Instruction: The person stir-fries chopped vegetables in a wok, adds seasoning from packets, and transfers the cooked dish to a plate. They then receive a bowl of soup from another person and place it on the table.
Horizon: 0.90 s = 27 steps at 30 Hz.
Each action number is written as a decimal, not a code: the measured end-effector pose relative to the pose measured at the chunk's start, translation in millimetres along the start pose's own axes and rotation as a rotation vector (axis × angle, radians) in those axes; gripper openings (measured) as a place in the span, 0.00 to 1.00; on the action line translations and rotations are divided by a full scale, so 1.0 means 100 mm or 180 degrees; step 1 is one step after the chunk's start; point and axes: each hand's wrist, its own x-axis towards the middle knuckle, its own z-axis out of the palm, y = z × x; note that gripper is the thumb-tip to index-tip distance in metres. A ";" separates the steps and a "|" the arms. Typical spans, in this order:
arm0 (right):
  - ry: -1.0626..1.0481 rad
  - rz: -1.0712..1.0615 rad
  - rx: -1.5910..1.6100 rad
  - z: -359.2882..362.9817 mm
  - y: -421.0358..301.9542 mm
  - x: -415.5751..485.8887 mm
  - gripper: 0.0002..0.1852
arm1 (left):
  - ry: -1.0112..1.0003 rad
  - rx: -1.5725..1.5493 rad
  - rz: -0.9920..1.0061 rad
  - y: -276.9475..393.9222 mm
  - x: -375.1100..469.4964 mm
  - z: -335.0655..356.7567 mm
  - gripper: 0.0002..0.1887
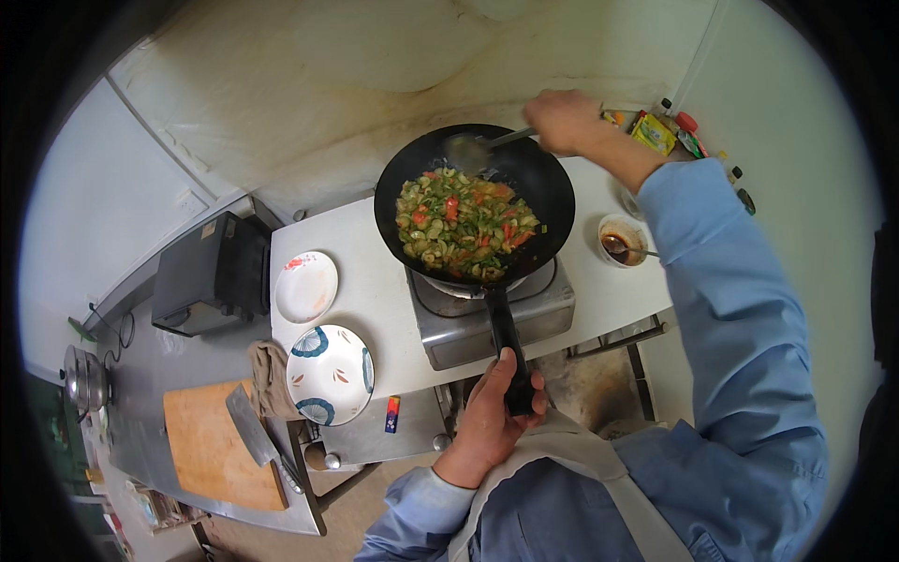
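My left hand (pixel 496 414) is wrapped around the black handle (pixel 504 330) of a dark wok (pixel 555 211). Sliced green vegetables with red pieces (pixel 460 225) lie in the wok, mostly toward its left and near side. In my right hand (pixel 565 121) is the metal handle of a ladle (pixel 516 136). Motion blurs the ladle's head, which is over the far part of the wok, just beyond the food; whether it touches the wok I cannot tell. Under the wok sits a silver gas stove (pixel 499 334), its burner mostly hidden.
To the right stands a white bowl (pixel 621 241) with dark sauce and a spoon, near seasoning packets and bottles (pixel 653 133). Left are a small white plate (pixel 307 286), a patterned plate (pixel 331 376), a cloth (pixel 268 376) and a cleaver (pixel 249 425) on a wooden cutting board (pixel 211 449).
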 end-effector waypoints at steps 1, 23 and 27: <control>0.0192 -0.0421 0.0030 0.02 -0.09 0.02 0.10 | 0.0013 -0.0013 -0.0015 0.00 0.00 0.00 0.19; 0.1238 -0.2265 -0.0928 -0.20 -0.10 -1.14 0.03 | 0.0017 0.0089 -0.0043 0.02 0.00 0.01 0.19; 0.1438 -0.1922 -0.0770 -0.20 -0.02 -0.84 0.03 | 0.0037 -0.0003 -0.0084 0.02 0.01 0.01 0.19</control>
